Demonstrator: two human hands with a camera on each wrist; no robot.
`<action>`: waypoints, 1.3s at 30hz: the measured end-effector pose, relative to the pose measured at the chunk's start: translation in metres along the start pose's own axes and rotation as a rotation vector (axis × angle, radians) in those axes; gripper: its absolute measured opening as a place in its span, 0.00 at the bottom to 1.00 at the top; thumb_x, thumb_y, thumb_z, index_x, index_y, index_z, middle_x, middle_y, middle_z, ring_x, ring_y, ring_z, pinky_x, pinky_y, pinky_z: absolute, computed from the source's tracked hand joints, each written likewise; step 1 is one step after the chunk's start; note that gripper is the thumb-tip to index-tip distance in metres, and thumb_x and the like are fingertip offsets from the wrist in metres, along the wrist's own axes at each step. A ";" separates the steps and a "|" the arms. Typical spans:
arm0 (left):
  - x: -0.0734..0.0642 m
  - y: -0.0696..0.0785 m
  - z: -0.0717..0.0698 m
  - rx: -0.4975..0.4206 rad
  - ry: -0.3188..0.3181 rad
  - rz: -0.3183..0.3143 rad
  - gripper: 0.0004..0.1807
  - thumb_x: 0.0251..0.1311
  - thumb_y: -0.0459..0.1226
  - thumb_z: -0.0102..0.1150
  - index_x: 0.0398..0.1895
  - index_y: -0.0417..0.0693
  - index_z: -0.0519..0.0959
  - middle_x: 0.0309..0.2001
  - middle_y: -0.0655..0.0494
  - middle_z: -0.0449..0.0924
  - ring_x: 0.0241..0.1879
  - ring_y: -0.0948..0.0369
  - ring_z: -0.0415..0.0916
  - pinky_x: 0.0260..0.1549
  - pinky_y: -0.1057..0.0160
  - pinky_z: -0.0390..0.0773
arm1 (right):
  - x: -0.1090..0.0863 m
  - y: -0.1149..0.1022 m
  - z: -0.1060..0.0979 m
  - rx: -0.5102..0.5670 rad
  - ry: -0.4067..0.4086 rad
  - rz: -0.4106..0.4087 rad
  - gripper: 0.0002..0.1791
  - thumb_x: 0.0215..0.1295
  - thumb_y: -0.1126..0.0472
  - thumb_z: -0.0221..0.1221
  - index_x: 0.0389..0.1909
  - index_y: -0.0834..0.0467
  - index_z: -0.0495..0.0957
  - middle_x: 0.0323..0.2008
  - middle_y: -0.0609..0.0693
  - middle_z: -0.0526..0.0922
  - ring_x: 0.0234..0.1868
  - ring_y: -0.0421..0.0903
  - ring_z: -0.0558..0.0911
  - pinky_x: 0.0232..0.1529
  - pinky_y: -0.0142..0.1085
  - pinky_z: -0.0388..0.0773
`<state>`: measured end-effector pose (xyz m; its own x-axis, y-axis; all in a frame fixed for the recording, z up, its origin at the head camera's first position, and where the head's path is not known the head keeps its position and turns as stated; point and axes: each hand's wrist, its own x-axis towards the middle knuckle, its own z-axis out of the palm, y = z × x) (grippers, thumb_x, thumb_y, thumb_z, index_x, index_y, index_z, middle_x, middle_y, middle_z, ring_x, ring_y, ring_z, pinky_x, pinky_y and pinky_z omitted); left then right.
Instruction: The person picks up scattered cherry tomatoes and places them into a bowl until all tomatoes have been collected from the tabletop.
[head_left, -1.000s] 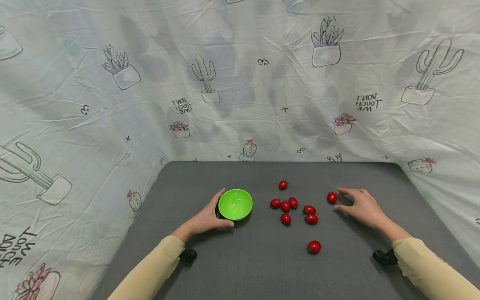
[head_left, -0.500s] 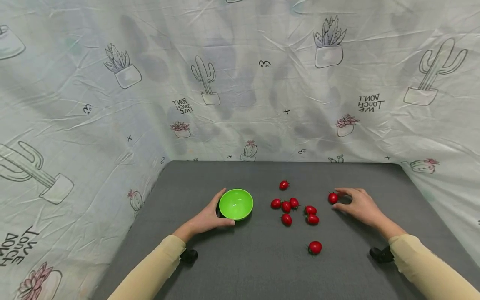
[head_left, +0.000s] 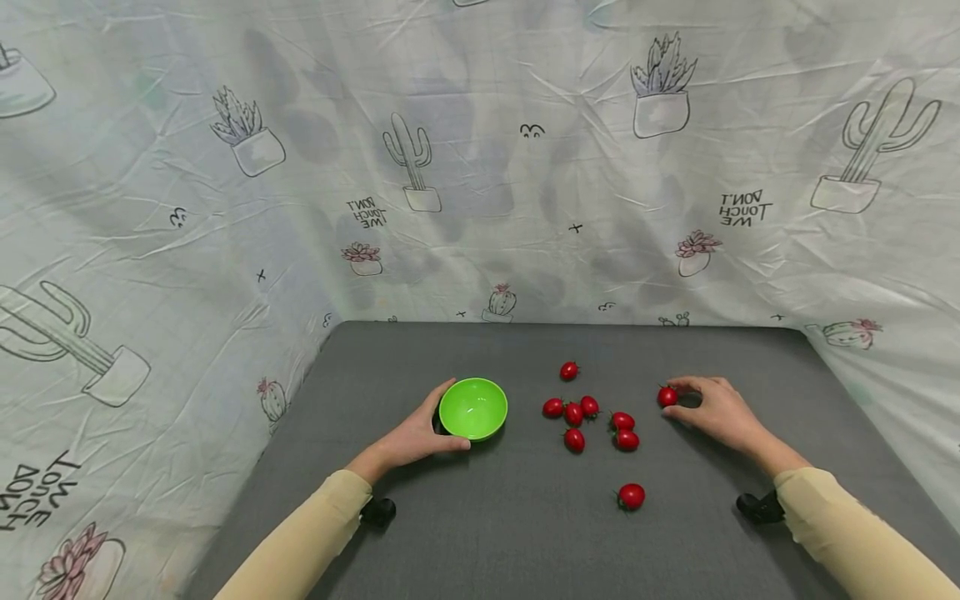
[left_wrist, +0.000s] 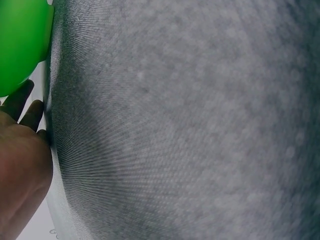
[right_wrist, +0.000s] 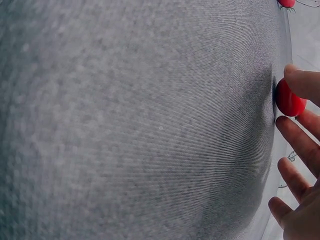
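Note:
A bright green bowl [head_left: 473, 409] stands upright on the grey table with nothing inside. My left hand [head_left: 412, 437] holds it from the left, thumb at the near side and fingers round the far side. In the left wrist view, fingertips touch the lower side of the bowl [left_wrist: 22, 45]. On the right, my right hand [head_left: 718, 411] pinches a cherry tomato [head_left: 667, 396] between thumb and forefinger. The right wrist view shows the thumb across this red tomato [right_wrist: 289, 100], still at the tabletop, with the other fingers spread.
Several cherry tomatoes [head_left: 573, 414] lie loosely grouped between bowl and right hand. One tomato [head_left: 569, 371] sits farther back, another tomato [head_left: 631, 497] nearer the front. A pale cloth [head_left: 480, 167] with cactus drawings hangs behind the grey table [head_left: 487, 533].
My right hand has moved slightly left, and its thumb and forefinger have closed onto the tomato. The left hand stays at the bowl. The whole view has shifted a little.

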<state>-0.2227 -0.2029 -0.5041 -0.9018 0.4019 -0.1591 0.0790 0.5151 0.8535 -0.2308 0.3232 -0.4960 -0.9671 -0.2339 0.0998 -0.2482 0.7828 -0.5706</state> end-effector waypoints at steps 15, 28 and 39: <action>-0.001 -0.001 0.000 -0.006 0.004 0.010 0.62 0.52 0.55 0.78 0.83 0.71 0.44 0.81 0.57 0.45 0.77 0.52 0.50 0.69 0.39 0.58 | 0.003 0.001 0.001 0.007 0.021 -0.005 0.26 0.67 0.51 0.70 0.57 0.66 0.81 0.52 0.63 0.84 0.61 0.68 0.70 0.60 0.67 0.60; 0.000 0.000 0.001 -0.002 0.012 0.010 0.62 0.52 0.55 0.78 0.83 0.67 0.45 0.80 0.56 0.49 0.76 0.52 0.53 0.68 0.39 0.58 | 0.006 0.001 0.002 0.014 0.013 0.003 0.23 0.66 0.57 0.70 0.56 0.66 0.81 0.52 0.65 0.83 0.60 0.69 0.72 0.58 0.67 0.63; 0.001 -0.001 0.002 0.010 0.016 0.024 0.62 0.53 0.55 0.78 0.84 0.61 0.45 0.79 0.55 0.51 0.74 0.53 0.57 0.68 0.41 0.60 | 0.011 -0.023 -0.005 0.041 0.050 -0.052 0.23 0.68 0.54 0.68 0.57 0.64 0.81 0.50 0.62 0.84 0.61 0.65 0.68 0.58 0.66 0.62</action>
<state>-0.2226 -0.2019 -0.5057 -0.9061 0.4024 -0.1307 0.1049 0.5130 0.8520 -0.2363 0.3052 -0.4775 -0.9547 -0.2442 0.1701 -0.2970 0.7457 -0.5965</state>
